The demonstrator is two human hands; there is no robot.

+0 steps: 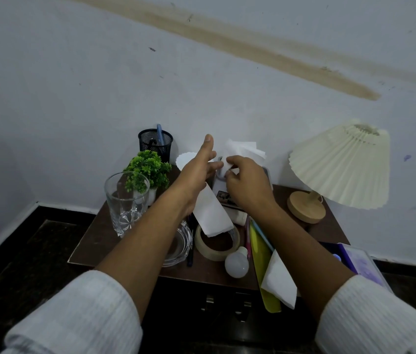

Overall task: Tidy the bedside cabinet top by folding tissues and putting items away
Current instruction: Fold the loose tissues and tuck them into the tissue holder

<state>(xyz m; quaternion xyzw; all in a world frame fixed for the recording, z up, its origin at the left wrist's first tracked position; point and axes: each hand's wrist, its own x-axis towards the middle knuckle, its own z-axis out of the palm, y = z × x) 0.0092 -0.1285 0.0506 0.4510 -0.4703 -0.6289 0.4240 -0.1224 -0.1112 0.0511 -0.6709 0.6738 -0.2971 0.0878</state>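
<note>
1. Dark-brown cabinet top (92,226), set against a pale wall (74,98), carries the work. A fan of loose tissues (242,149) stands up out of a white dispenser (221,190) at the far middle of the surface.
2. Hand state:
   - The right hand (247,185) has curled fingers and pinches the lower part of the tissues just above the dispenser.
   - The left hand (196,169) has straight, spread fingers just left of the tissues and grips nothing visible. Thumb contact with the tissues cannot be confirmed.
3. Tear risk: the sheet is pinched at one spot. A sharp or sideways pull will probably rip it.
4. Tip risk: the dispenser looks light and nothing braces it. An upward pull may lift or topple it onto the near items.
5. Knock risk: the left forearm passes near a glass tumbler (125,200). A leftward sweep could send it over.
6. Obstruction: a folded tissue (210,215) lies under the left wrist, its near end on a tape roll (210,251). Wrist drag may unfold it.
7. Near edge: an ashtray (179,249), a light bulb (237,263) and a yellow strip (259,251) crowd the space. A second folded tissue (279,282) overhangs the edge and may slide off.
8. Outer items: a small plant (148,169) and a mesh pen pot (155,143) stand far left. A pleated lamp (339,164) and a purple box (360,261) stand right.
</note>
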